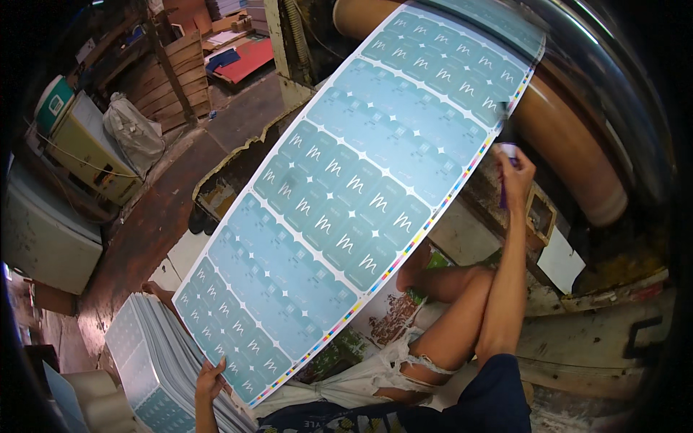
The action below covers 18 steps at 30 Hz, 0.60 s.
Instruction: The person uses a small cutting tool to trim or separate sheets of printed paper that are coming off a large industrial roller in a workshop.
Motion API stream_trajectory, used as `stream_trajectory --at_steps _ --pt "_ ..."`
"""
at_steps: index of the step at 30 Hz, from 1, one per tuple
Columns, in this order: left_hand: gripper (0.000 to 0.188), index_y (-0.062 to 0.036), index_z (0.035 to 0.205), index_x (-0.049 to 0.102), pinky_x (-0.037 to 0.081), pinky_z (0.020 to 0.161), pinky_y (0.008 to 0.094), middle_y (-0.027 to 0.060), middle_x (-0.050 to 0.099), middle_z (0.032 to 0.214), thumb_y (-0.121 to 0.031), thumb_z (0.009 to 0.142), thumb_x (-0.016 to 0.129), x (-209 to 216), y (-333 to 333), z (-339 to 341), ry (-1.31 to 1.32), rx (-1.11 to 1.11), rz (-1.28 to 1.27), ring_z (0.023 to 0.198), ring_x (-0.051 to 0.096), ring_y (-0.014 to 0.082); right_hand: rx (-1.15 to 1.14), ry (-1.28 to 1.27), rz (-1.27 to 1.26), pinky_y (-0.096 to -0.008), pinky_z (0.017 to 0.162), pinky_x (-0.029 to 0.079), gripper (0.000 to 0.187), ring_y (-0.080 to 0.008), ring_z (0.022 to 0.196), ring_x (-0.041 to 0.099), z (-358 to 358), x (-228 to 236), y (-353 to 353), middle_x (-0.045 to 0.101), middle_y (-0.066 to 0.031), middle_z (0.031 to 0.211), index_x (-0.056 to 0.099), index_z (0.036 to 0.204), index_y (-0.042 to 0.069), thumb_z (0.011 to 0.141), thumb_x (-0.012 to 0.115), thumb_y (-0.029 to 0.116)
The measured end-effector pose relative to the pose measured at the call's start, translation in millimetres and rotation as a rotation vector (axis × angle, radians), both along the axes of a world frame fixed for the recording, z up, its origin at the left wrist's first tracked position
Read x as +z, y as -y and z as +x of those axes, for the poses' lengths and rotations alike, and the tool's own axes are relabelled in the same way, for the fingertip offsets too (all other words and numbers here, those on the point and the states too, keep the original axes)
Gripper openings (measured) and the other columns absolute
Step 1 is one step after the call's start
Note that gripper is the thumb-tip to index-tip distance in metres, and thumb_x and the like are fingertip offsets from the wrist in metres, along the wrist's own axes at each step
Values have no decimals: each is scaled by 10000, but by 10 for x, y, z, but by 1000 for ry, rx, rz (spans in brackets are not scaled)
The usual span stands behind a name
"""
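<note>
A long printed sheet [346, 209] in pale blue and teal slants across the middle, with rows of label shapes and a colour strip along its right edge. My left hand [209, 379] pinches the sheet's near left edge, thumb on top. The sheet's far end curves over a shiny metal roller [577, 36]. My right hand [515, 177] is beside the sheet's right edge, near the rollers, its fingers closed around a small white and purple thing. Its kind cannot be made out. A dark spot, hard to make out, shows at the sheet edge above that hand.
A thick stack of printed sheets [155, 361] stands at the lower left. A brown roller [570, 151] lies below the metal one at the right. Farther off are a white sack [133, 130], a teal cooler box [54, 105] and a red board [245, 61]. My bent leg [440, 335] is under the sheet.
</note>
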<state>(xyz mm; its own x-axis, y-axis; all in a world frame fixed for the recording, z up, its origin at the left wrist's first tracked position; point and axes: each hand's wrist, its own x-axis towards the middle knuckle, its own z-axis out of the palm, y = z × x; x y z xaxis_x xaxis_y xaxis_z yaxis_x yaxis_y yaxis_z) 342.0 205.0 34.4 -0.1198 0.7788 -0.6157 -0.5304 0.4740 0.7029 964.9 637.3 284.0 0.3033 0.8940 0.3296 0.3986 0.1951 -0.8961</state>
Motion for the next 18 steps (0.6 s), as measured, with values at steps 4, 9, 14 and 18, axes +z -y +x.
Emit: stream_trajectory --at_steps 4,9,14,18 --pt "383 -30 1274 449 543 848 394 81 607 1132 -26 916 589 0 -84 6 4 18 -34 993 612 192 -350 599 504 -245 597 458 474 -119 786 604 -93 338 47 608 -59 923 655 1183 137 741 678 -32" --pt "334 -59 1230 459 554 841 393 65 604 1122 -30 922 584 -68 -47 86 59 123 -35 981 613 185 -44 767 386 -316 815 522 704 -280 1075 602 -269 575 -32 535 -102 1316 596 1277 188 681 538 -183" --pt "289 -47 1190 477 559 838 395 62 607 1085 -15 921 576 157 -12 345 45 236 -69 978 617 192 138 718 209 -327 863 507 578 -329 1166 573 215 548 -184 559 -144 1304 643 1196 117 714 451 -138" --pt "256 -20 1161 485 570 823 391 84 608 1083 6 917 561 -505 367 63 64 466 80 975 625 211 186 623 89 -279 598 543 493 -132 714 661 201 676 -300 684 -133 1112 660 1173 67 759 442 -90"
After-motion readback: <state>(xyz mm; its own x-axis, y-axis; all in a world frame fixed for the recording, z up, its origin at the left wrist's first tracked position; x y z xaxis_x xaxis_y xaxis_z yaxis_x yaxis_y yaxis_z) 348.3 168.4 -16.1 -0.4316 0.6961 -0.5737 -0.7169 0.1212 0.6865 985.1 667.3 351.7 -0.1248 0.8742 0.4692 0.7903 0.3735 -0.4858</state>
